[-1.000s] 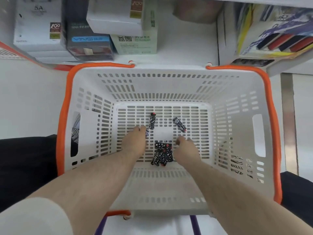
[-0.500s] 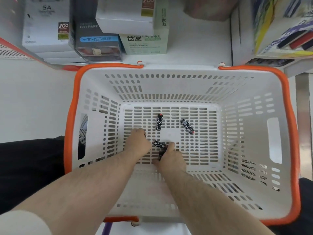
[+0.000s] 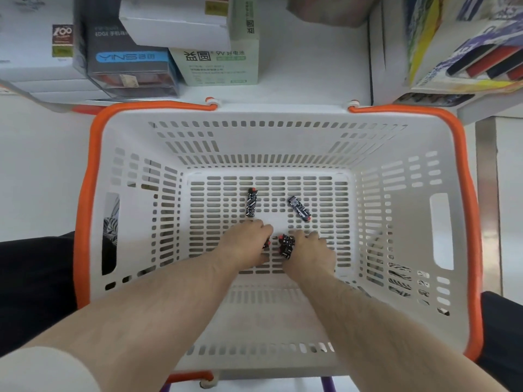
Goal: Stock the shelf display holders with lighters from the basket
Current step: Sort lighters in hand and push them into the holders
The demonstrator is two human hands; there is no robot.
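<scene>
We see both hands low in the basket [image 3: 283,142], right hand [image 3: 310,251] fingers curled on a lighter bunch [image 3: 286,246], left hand [image 3: 249,240] curled over another; two lighters [image 3: 252,203] lie loose mid-frame, and bunched ones may slip.

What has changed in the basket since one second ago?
Both hands closed on the heap of lighters: the right hand now grips a bunch, the left hand holds one too. The two loose lighters and the basket stayed put.
</scene>
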